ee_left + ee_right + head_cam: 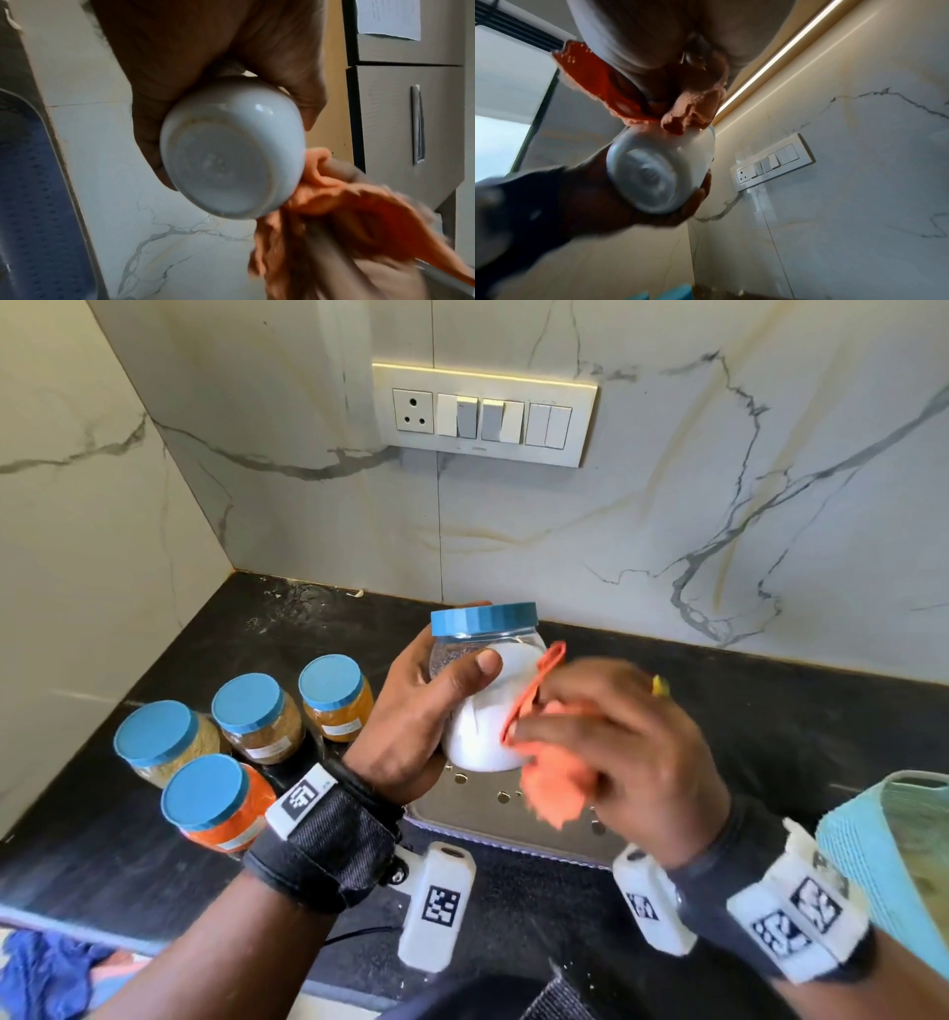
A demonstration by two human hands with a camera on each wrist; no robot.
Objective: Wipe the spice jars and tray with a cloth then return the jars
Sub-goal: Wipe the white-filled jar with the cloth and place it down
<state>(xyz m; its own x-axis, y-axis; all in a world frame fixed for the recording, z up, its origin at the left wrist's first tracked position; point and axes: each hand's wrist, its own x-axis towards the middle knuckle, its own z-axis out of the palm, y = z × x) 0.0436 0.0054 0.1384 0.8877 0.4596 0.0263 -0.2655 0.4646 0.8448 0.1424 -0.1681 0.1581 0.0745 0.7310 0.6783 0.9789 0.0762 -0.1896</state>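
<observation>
My left hand (426, 706) grips a clear jar of white powder (488, 711) with a blue lid (482, 617), held in the air above the steel tray (513, 809). My right hand (606, 737) holds a bunched orange cloth (552, 788) pressed against the jar's right side; the hand is blurred. The left wrist view shows the jar's round base (228, 158) with the orange cloth (347, 207) at its lower right. From the right wrist, the cloth (685, 113) touches the jar (659, 172) from above. Several other blue-lidded spice jars (257, 716) stand on the black counter to the left.
The black counter (770, 711) meets a marble wall with a switch panel (482, 413). A light blue container (893, 855) stands at the right edge. The perforated tray lies under my hands, near the counter's front. A blue cloth (41, 973) shows at the bottom left.
</observation>
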